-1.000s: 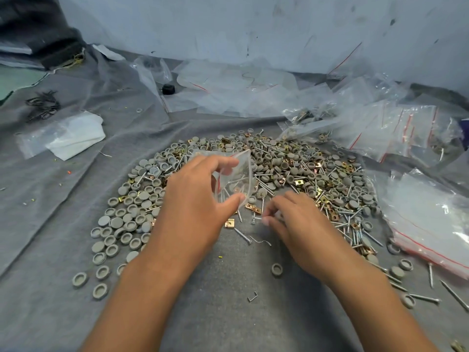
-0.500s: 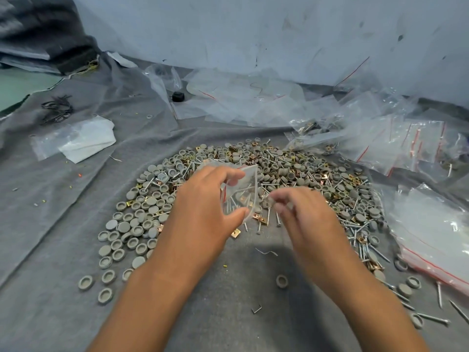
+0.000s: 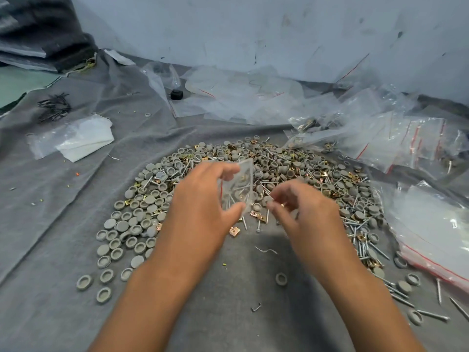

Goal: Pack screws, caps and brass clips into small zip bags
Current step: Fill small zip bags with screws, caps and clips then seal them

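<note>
Your left hand (image 3: 203,199) is pinching the little bag (image 3: 237,189); your right hand (image 3: 304,212) is pinching something blurred beside it.

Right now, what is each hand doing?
Left hand: holding a small bag.
Right hand: fingers curled; blurred, contents cannot be told.

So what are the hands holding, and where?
The left hand pinches a small clear zip bag by its near edge. The right hand pinches something small at its fingertips; what it is cannot be told.
</note>
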`<state>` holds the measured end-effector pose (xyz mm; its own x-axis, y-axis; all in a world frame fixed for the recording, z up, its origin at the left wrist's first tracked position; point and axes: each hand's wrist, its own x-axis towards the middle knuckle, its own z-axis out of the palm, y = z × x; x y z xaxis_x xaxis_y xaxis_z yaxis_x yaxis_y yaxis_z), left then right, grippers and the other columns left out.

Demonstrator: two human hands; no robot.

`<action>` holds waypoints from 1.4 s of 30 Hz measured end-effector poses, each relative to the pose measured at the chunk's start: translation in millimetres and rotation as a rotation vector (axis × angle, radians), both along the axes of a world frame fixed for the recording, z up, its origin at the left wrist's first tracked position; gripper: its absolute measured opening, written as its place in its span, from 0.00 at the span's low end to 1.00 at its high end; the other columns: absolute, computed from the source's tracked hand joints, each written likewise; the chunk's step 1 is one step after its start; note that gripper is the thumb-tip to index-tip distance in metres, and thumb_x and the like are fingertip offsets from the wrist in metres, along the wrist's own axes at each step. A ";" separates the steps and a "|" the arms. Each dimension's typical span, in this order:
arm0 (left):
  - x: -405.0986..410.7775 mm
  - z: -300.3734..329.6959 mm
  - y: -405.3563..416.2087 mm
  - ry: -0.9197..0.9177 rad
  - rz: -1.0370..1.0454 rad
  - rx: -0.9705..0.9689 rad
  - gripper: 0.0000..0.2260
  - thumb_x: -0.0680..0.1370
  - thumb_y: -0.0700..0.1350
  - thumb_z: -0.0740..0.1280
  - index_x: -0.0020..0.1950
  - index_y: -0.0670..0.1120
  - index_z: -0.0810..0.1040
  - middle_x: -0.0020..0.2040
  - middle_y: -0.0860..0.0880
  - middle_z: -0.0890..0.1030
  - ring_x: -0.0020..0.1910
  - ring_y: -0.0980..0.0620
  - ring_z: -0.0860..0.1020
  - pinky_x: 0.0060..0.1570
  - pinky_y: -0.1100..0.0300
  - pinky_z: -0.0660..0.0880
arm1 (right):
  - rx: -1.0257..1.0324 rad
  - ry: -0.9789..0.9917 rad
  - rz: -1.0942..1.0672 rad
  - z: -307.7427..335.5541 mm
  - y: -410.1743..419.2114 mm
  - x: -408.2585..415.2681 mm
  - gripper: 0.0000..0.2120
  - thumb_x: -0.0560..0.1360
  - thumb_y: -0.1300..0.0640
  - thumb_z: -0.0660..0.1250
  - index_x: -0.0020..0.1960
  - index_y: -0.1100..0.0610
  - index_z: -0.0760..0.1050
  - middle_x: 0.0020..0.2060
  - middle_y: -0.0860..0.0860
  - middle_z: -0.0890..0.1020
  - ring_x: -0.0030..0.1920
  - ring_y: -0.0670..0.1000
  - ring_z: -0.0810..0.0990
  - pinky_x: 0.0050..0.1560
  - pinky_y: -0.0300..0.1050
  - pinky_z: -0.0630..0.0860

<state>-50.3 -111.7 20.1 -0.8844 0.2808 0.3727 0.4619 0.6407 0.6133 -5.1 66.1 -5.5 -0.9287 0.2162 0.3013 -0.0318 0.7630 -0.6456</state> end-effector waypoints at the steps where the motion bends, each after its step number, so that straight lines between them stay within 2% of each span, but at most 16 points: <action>1: -0.8 1.6 -1.6 0.002 0.029 0.013 0.25 0.68 0.45 0.81 0.63 0.53 0.79 0.53 0.59 0.78 0.44 0.64 0.73 0.48 0.77 0.67 | 0.032 -0.141 -0.017 -6.0 0.8 -0.9 0.06 0.77 0.50 0.73 0.49 0.43 0.76 0.42 0.39 0.78 0.43 0.36 0.77 0.40 0.29 0.71; 3: -2.0 4.4 -3.3 0.003 0.056 0.036 0.24 0.68 0.44 0.81 0.63 0.53 0.80 0.53 0.58 0.79 0.45 0.62 0.74 0.49 0.72 0.67 | 0.136 -0.305 -0.004 -17.4 -5.5 -1.2 0.08 0.76 0.44 0.72 0.50 0.43 0.75 0.44 0.40 0.76 0.43 0.38 0.75 0.42 0.33 0.70; 5: -2.2 5.8 -3.1 -0.001 0.057 0.044 0.24 0.68 0.44 0.81 0.63 0.52 0.80 0.53 0.57 0.79 0.46 0.60 0.74 0.50 0.70 0.67 | 0.230 -0.340 0.015 -23.9 -15.2 -1.6 0.10 0.76 0.40 0.70 0.52 0.43 0.74 0.46 0.41 0.75 0.48 0.44 0.74 0.46 0.43 0.71; 6: -2.0 5.9 -2.6 -0.003 0.053 0.046 0.24 0.68 0.44 0.81 0.63 0.51 0.80 0.52 0.57 0.80 0.45 0.61 0.74 0.49 0.72 0.67 | 0.256 -0.326 0.012 -23.9 -18.7 -2.2 0.10 0.77 0.40 0.69 0.52 0.43 0.74 0.47 0.42 0.75 0.50 0.46 0.74 0.46 0.45 0.71; 9: -0.9 5.2 -2.9 -0.003 0.046 0.049 0.23 0.69 0.44 0.80 0.62 0.51 0.80 0.52 0.57 0.80 0.44 0.65 0.74 0.50 0.78 0.66 | 0.265 -0.309 -0.019 -21.8 -24.5 -3.6 0.09 0.79 0.39 0.65 0.53 0.43 0.73 0.48 0.43 0.76 0.53 0.48 0.75 0.46 0.45 0.70; 12: -1.9 5.3 -3.2 -0.004 0.048 0.048 0.23 0.69 0.44 0.81 0.62 0.51 0.80 0.52 0.57 0.80 0.44 0.64 0.74 0.49 0.78 0.66 | 0.302 -0.313 -0.054 -22.7 -31.7 -3.5 0.12 0.79 0.36 0.63 0.55 0.43 0.73 0.51 0.44 0.75 0.54 0.49 0.74 0.46 0.45 0.68; 15: -1.1 5.9 -2.7 -0.005 0.056 0.052 0.23 0.68 0.44 0.81 0.62 0.51 0.80 0.52 0.57 0.80 0.44 0.62 0.73 0.49 0.74 0.67 | 0.340 -0.341 -0.069 -20.9 -35.9 -4.5 0.09 0.82 0.43 0.61 0.58 0.45 0.71 0.53 0.47 0.73 0.58 0.52 0.73 0.47 0.46 0.67; 19: -0.2 6.4 -2.4 0.000 0.050 0.042 0.23 0.68 0.44 0.80 0.61 0.51 0.80 0.52 0.57 0.79 0.44 0.61 0.73 0.47 0.70 0.66 | 0.416 -0.340 -0.079 -19.3 -33.8 -0.7 0.05 0.83 0.54 0.60 0.59 0.50 0.70 0.56 0.49 0.73 0.57 0.54 0.74 0.45 0.45 0.66; 22: -0.7 5.3 -3.0 -0.009 0.048 0.040 0.23 0.68 0.45 0.80 0.61 0.52 0.80 0.52 0.58 0.79 0.44 0.64 0.73 0.48 0.75 0.67 | 0.469 -0.371 -0.030 -21.9 -24.4 5.3 0.13 0.80 0.60 0.64 0.62 0.51 0.68 0.59 0.49 0.72 0.58 0.52 0.71 0.48 0.42 0.66; 23: -0.3 4.9 -3.0 -0.012 0.046 0.039 0.23 0.69 0.45 0.80 0.61 0.53 0.79 0.52 0.58 0.79 0.45 0.66 0.73 0.48 0.76 0.66 | 0.447 -0.363 -0.017 -21.2 -19.0 6.7 0.14 0.79 0.61 0.66 0.61 0.51 0.67 0.59 0.48 0.72 0.57 0.52 0.71 0.49 0.42 0.68; 27: -0.9 3.9 -2.9 -0.020 0.041 0.011 0.23 0.69 0.47 0.80 0.62 0.55 0.78 0.53 0.60 0.78 0.46 0.67 0.73 0.46 0.75 0.67 | 0.391 -0.289 -0.043 -11.3 -7.4 8.0 0.02 0.84 0.52 0.59 0.56 0.48 0.68 0.54 0.45 0.72 0.53 0.49 0.70 0.48 0.43 0.70; 30: -1.6 3.6 -1.7 -0.018 0.039 0.004 0.22 0.69 0.47 0.80 0.62 0.55 0.78 0.53 0.59 0.78 0.46 0.67 0.73 0.48 0.76 0.67 | 0.432 -0.324 -0.020 -15.9 -15.1 8.7 0.05 0.83 0.56 0.61 0.57 0.49 0.66 0.54 0.46 0.71 0.55 0.50 0.69 0.46 0.42 0.66; 34: -1.9 3.2 -1.9 -0.012 0.038 0.029 0.22 0.69 0.45 0.80 0.61 0.53 0.79 0.52 0.59 0.79 0.45 0.69 0.73 0.48 0.78 0.65 | 0.447 -0.330 -0.034 -20.3 -28.3 10.1 0.04 0.83 0.58 0.58 0.55 0.50 0.65 0.53 0.47 0.74 0.54 0.51 0.68 0.44 0.42 0.58; 36: -1.8 3.1 -2.2 -0.011 0.040 0.027 0.22 0.69 0.44 0.80 0.61 0.54 0.79 0.51 0.59 0.78 0.46 0.69 0.73 0.49 0.79 0.66 | 0.424 -0.317 -0.024 -21.4 -27.0 11.2 0.03 0.83 0.57 0.57 0.54 0.49 0.64 0.53 0.47 0.74 0.52 0.51 0.68 0.43 0.43 0.59; 39: -2.5 1.2 -2.3 -0.008 0.029 0.011 0.23 0.68 0.43 0.80 0.61 0.52 0.80 0.52 0.59 0.79 0.45 0.69 0.72 0.50 0.78 0.65 | 0.194 -0.228 -0.007 -16.4 -15.1 9.5 0.03 0.84 0.55 0.59 0.56 0.48 0.68 0.51 0.44 0.75 0.53 0.46 0.72 0.49 0.41 0.68; 42: -3.5 -0.4 -0.2 -0.011 0.000 -0.020 0.24 0.67 0.42 0.81 0.61 0.52 0.80 0.52 0.58 0.79 0.44 0.68 0.71 0.50 0.78 0.64 | 0.007 0.066 0.017 0.2 -6.1 7.9 0.06 0.81 0.57 0.65 0.55 0.47 0.75 0.48 0.40 0.76 0.50 0.39 0.75 0.50 0.29 0.69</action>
